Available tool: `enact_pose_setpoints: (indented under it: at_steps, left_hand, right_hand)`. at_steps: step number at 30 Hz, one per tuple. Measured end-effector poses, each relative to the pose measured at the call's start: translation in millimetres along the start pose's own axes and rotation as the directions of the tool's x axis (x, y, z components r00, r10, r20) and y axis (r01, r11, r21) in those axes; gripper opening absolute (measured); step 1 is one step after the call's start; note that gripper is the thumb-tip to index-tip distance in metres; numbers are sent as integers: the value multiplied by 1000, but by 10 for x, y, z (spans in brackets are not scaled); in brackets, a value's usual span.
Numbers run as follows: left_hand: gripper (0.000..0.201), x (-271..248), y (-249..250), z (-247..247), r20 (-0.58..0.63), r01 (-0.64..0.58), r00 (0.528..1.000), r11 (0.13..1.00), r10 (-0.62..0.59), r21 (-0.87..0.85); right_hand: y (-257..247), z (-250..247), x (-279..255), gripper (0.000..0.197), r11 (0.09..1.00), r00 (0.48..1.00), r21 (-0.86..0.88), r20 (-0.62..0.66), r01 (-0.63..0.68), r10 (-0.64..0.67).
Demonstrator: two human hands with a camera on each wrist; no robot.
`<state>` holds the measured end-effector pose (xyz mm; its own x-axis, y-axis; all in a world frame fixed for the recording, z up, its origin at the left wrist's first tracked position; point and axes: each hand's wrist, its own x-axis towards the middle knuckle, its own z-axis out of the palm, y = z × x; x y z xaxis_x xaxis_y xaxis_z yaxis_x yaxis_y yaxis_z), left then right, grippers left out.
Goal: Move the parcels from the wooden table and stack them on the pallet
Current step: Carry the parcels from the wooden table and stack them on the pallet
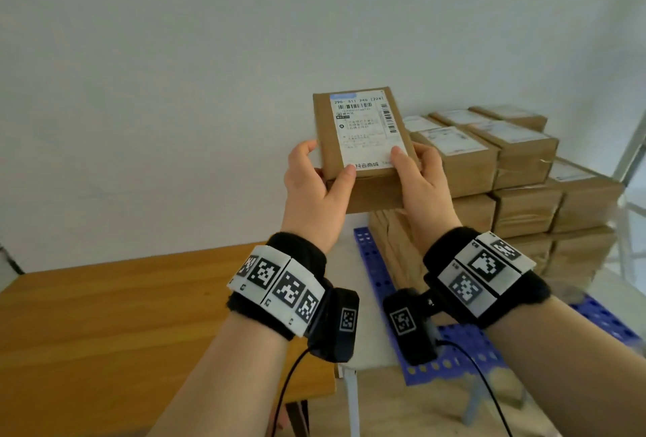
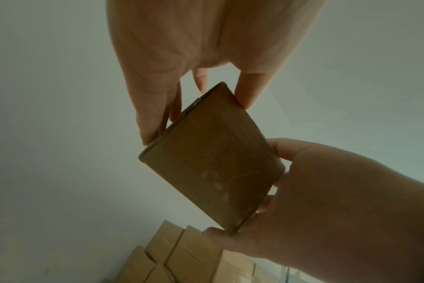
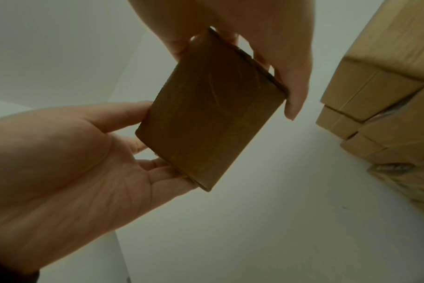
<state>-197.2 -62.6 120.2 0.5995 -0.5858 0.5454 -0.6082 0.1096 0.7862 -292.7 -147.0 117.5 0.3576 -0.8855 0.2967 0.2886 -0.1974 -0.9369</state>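
Head: you hold the parcel (image 1: 363,146) in the air with left hand (image 1: 314,191) and right hand (image 1: 424,188), thumbs on its label, left of the stacked parcels (image 1: 517,170) on the pallet (image 1: 375,272); wooden table (image 1: 122,314) further left.
Left wrist: fingers (image 2: 155,107) pinching the parcel's edge.
Right wrist: fingers (image 3: 294,92) curled round its side.

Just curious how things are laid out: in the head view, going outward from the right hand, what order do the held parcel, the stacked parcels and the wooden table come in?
1. Held parcel: gripped by the right hand.
2. Stacked parcels: just beyond, to its right.
3. Wooden table: farthest, lower left.
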Motion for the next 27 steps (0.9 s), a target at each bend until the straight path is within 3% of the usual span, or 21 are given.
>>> enact_pose_setpoints:
  at_steps: [4,14,20,24,27]
  left_hand:
    - [60,-48,293,331,34,-4,999,1000,4,26]
    - [66,-51,1097,2020,37,-83,996,996,82,44]
    - [53,8,1404,2847,65,-72,996,995,67,75]
    - [39,143,1482,3217,134,-159,980,983,145,97]
    - [39,241,1422,3421,191,-163,972,978,136,132]
  right_hand:
    - [-165,-414,42,18,998,1000,58,21,10,-11]
    - [-544,-2178,588,29,998,999,28,10,51,-52]
    - [-645,-2980,963,28,999,999,49,29,-18,17]
    - [-626,-3335,1264,33,997,998,55,-33,-55,57]
    - [-522,-3510,1519,33,997,994,26,-80,-77,78]
